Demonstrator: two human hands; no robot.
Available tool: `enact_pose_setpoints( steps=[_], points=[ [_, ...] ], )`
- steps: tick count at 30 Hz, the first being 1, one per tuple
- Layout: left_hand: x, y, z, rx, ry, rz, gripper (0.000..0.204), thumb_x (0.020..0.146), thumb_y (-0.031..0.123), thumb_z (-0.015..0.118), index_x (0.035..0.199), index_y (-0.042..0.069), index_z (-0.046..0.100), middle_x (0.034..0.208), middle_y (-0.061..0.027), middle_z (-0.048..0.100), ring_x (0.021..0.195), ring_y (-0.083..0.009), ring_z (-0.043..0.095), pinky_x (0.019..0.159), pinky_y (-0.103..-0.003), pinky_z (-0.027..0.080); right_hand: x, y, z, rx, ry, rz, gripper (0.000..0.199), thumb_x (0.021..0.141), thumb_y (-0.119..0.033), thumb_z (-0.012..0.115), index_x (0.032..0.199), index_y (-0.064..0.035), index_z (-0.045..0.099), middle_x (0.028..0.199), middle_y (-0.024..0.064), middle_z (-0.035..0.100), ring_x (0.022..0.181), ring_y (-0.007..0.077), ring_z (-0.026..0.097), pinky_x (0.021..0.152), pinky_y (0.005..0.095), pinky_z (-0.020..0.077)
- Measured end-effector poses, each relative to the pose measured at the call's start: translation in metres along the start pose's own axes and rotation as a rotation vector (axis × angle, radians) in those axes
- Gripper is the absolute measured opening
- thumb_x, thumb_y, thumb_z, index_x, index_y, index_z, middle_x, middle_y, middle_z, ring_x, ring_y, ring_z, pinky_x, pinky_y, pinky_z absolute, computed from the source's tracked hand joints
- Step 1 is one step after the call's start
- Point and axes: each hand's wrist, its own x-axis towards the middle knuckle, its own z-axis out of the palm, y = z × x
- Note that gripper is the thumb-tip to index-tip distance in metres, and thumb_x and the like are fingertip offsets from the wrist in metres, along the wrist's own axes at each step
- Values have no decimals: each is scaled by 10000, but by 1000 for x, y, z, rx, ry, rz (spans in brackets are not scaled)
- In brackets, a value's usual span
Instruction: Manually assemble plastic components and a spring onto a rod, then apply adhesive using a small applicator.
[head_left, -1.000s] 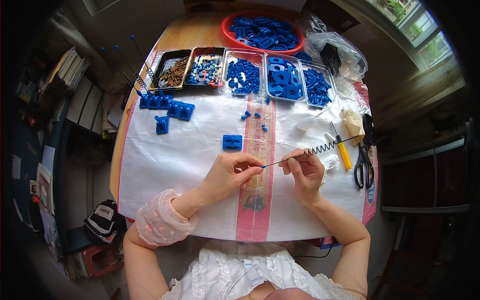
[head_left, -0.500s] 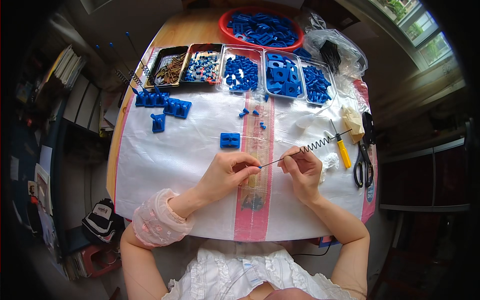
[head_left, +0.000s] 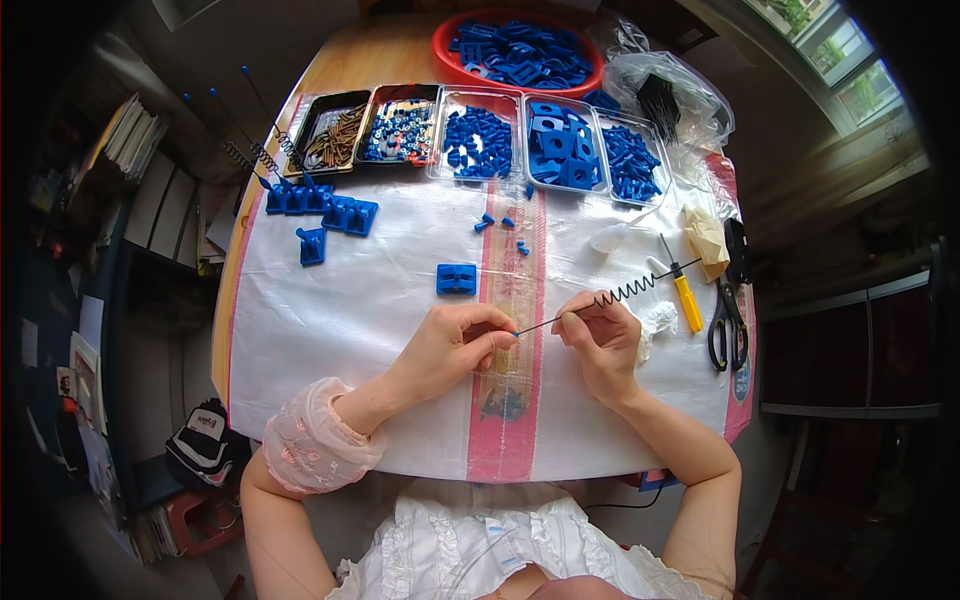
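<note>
Between the pinched fingers of my left hand (head_left: 450, 343) is a small blue cap (head_left: 515, 334), mostly covered by the fingertips. It sits at the tip of a dark spring wire (head_left: 627, 291), straight at this end and coiled farther along. My right hand (head_left: 603, 347) grips that wire's straight part just short of the coil, fingers closed. Beyond my left hand lies a blue square base (head_left: 457, 279). A few loose blue pegs (head_left: 484, 222) are farther back. At the far left stand assembled blue bases (head_left: 298, 198), some with upright spring wires (head_left: 262, 158).
A row of trays holds brown screws (head_left: 337, 137), small mixed parts (head_left: 400, 135) and blue pieces (head_left: 478, 142). Behind is a red basin (head_left: 440, 62) of blue parts. At right lie a yellow-handled screwdriver (head_left: 687, 304), black scissors (head_left: 728, 335) and crumpled tissue (head_left: 656, 325).
Both hands keep the same grips, almost unmoved. Less of the blue cap shows at my left fingertips. The whole view has shifted slightly.
</note>
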Motion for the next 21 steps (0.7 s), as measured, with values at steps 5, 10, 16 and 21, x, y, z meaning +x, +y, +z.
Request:
enact_pose_setpoints(
  steps=[5, 10, 16, 21],
  points=[
    [0, -1, 0, 25, 23, 28, 96, 986, 24, 713, 1057, -38, 736, 849, -9, 711, 691, -44, 619, 618, -215, 509, 0, -2, 1, 6, 14, 18, 39, 973, 84, 650, 976, 55, 676, 934, 73, 686, 860, 123, 679, 771, 262, 532],
    [0, 0, 1, 57, 48, 25, 84, 978, 27, 731, 1050, -15, 742, 858, 7, 716, 718, -39, 635, 632, -208, 529, 1, -2, -1, 11, 12, 43, 37, 985, 57, 652, 985, 35, 682, 927, 66, 696, 844, 106, 666, 731, 248, 505],
    [0, 3, 1, 29, 72, -1, 84, 961, 37, 755, 1038, 2, 750, 870, 20, 728, 721, -24, 647, 628, -195, 540, 1, 0, -1, 58, 24, 36, 51, 995, 36, 651, 1038, 25, 674, 908, 64, 721, 813, 97, 652, 711, 252, 499],
    [0, 3, 1, 40, 93, 6, 92, 945, 38, 775, 1029, 10, 753, 884, 22, 734, 743, -16, 661, 638, -188, 540, 1, 4, -3, 59, 48, 50, 86, 1014, -1, 667, 1096, 23, 677, 913, 76, 733, 803, 100, 648, 708, 256, 500]
  ],
)
